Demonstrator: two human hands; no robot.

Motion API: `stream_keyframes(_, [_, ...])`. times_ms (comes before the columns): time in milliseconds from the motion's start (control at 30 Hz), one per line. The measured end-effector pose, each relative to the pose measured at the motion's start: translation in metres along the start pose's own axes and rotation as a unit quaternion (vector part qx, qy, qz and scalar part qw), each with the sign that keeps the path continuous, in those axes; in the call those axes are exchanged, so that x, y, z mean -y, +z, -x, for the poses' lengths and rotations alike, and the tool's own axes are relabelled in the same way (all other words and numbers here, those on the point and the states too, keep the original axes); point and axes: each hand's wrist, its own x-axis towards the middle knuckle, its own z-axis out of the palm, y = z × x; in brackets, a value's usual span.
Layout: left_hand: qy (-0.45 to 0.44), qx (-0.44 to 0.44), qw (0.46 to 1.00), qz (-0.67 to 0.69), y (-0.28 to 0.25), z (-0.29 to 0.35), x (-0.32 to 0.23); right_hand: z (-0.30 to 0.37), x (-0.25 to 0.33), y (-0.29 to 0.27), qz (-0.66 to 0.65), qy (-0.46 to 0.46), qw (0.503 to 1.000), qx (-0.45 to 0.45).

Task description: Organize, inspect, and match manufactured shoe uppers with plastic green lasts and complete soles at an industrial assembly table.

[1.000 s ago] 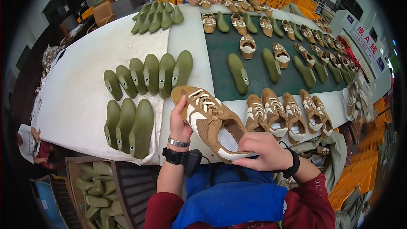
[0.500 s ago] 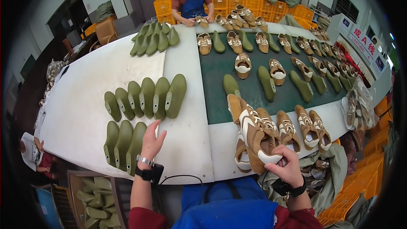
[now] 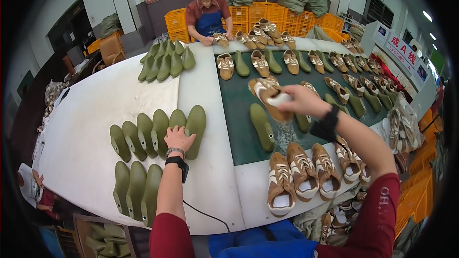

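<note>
My right hand [image 3: 304, 101] is closed on the white heel of a brown-and-white sneaker [image 3: 262, 91], raised over the dark green belt [image 3: 229, 114] with its toe pointing away. My left hand [image 3: 179, 139] rests on the lower end of a green shoe last [image 3: 177, 117], fingers and thumb spread; it partly covers that last. The largest last [image 3: 196, 129] of this row lies just right of my thumb. Below the raised sneaker, a single last [image 3: 262, 126] lies on the belt. Several laced sneakers [image 3: 302, 172] line the white near edge of the table.
Three lasts [image 3: 137, 186] lie nearest me at left; another group [image 3: 165, 62] is farther back. Sneakers and lasts alternate along the belt's far side [image 3: 260, 62]. A co-worker [image 3: 209, 14] stands across the table, hands by a shoe. A bin of lasts [image 3: 107, 241] is at lower left.
My right hand has carried the sneaker from the near edge forward over the belt. My left hand has moved onto a last in the row. The view has shifted.
</note>
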Motion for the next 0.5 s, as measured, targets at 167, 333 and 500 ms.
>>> stream_keyframes(167, [0.032,-0.116,0.992,0.027,0.004,0.007,0.0,-0.132,-0.052,0.102,0.039,0.054,0.996,0.052])
stream_keyframes(333, [0.035,-0.127,0.99,0.046,0.008,0.008,0.001,-0.185,-0.066,0.196,0.055,0.147,0.987,0.045])
stream_keyframes(500, [0.047,-0.147,0.987,0.033,0.006,0.007,-0.006,-0.191,-0.091,0.227,-0.004,0.098,0.995,-0.013])
